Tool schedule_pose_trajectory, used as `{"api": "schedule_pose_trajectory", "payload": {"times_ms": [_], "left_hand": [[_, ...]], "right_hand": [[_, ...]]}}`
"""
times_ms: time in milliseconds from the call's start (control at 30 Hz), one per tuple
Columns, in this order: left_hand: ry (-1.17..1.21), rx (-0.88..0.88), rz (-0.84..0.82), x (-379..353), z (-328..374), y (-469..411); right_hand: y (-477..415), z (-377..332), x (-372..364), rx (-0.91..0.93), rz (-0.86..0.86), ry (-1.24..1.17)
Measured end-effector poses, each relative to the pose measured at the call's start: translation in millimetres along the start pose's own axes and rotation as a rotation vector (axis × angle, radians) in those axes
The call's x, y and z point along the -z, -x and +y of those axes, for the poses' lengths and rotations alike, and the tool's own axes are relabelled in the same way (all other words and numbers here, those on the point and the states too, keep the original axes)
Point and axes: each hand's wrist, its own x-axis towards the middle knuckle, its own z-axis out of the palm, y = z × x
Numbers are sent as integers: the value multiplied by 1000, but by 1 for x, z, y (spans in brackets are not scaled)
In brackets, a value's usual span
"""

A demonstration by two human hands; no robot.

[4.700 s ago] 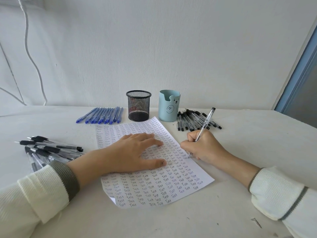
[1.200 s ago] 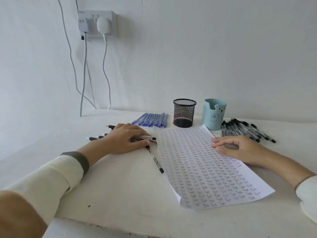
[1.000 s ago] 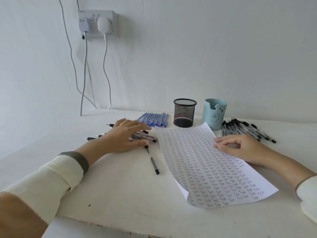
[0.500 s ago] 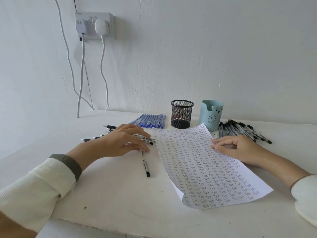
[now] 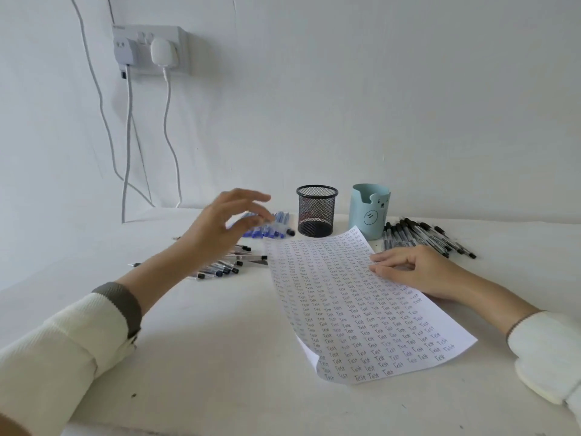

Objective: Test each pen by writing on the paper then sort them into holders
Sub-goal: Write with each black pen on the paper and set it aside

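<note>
Pinching a clear pen point(image 5: 288, 231) in blurred fingertips, the left hand point(image 5: 220, 228) hangs raised just left of the paper point(image 5: 361, 309). The right hand point(image 5: 418, 272) rests relaxed on the paper's right edge. Behind the paper stand a mesh holder point(image 5: 317, 210) and a blue holder point(image 5: 370, 212).

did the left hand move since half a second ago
Yes: the left hand has lifted off the pen pile, up toward the mesh holder, pinching a pen.
</note>
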Motion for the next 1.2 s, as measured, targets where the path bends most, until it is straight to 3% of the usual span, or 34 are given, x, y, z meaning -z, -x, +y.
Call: {"api": "schedule_pose_trajectory", "payload": {"times_ms": [200, 300, 467, 667, 767, 900, 1067, 1133, 1200], "left_hand": [[-177, -183, -240, -76, 23, -35], [-273, -187, -322, -107, 22, -38], [-288, -32, -426, -119, 19, -27], [-253, 99, -494, -107, 23, -21], [-222, 225, -570, -106, 21, -19], [-279, 276, -631, -106, 25, -17], [-407, 231, -730, -106, 30, -19], [-407, 238, -744, -104, 31, -20], [-398, 247, -750, -103, 33, -21]], "right_hand": [[3, -2, 0, 31, 17, 77], [2, 2, 1, 70, 44, 197], [3, -10, 5, 156, 220, 244], [16, -31, 2, 52, -18, 470], [12, -24, 3, 62, 19, 413], [12, -18, 25, -64, 224, 54], [10, -26, 54, -121, 413, -980], [12, -28, 54, -184, 399, -1127], [13, -29, 52, -258, 328, -1118]]}}
